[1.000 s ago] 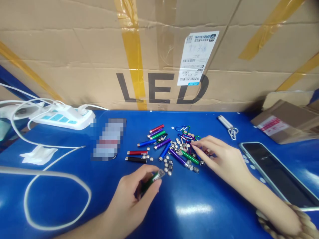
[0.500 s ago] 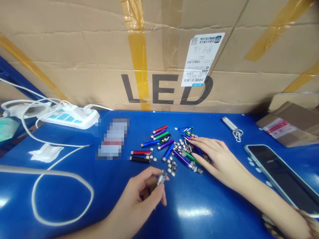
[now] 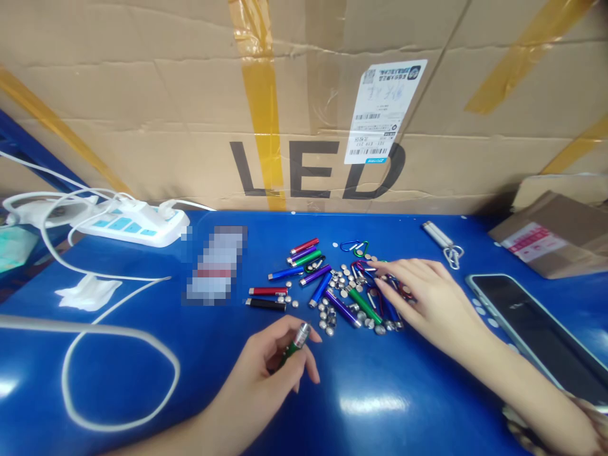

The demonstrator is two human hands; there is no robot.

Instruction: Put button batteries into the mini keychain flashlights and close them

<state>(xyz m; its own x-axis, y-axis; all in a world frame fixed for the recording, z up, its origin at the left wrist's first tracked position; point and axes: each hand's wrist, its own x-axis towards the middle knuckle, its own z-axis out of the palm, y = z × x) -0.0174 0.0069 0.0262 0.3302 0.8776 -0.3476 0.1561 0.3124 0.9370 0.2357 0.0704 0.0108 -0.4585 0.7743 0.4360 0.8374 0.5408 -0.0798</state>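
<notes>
Left hand (image 3: pixel 273 361) is curled round a silver-tipped green tube (image 3: pixel 299 339), held above the blue counter (image 3: pixel 403 392). Right hand (image 3: pixel 430 294) is half open over the loose coloured tubes (image 3: pixel 342 309), clips (image 3: pixel 365 266) and silver discs (image 3: pixel 323 315); can't tell if it's pinching anything.

Blue surface (image 3: pixel 223 345); big cardboard box (image 3: pixel 190 114) lettered LED stands along its far edge. Mid-surface, a loose pile of coloured tubes (image 3: pixel 341 307), with small silvery discs (image 3: pixel 323 315) scattered among them. Left hand (image 3: pixel 256 367) curled round a green tube (image 3: pixel 295 344), silver end angled toward the far edge. Right hand (image 3: pixel 422 294) over the pile's right part, fingertips at coloured clips (image 3: pixel 360 266); grip unclear. Power strip (image 3: pixel 164 233) near the far left corner, white cables (image 3: pixel 42 326) looping nearer. Phone (image 3: pixel 527 329) toward the right edge; brown carton (image 3: pixel 541 218) beyond it.
</notes>
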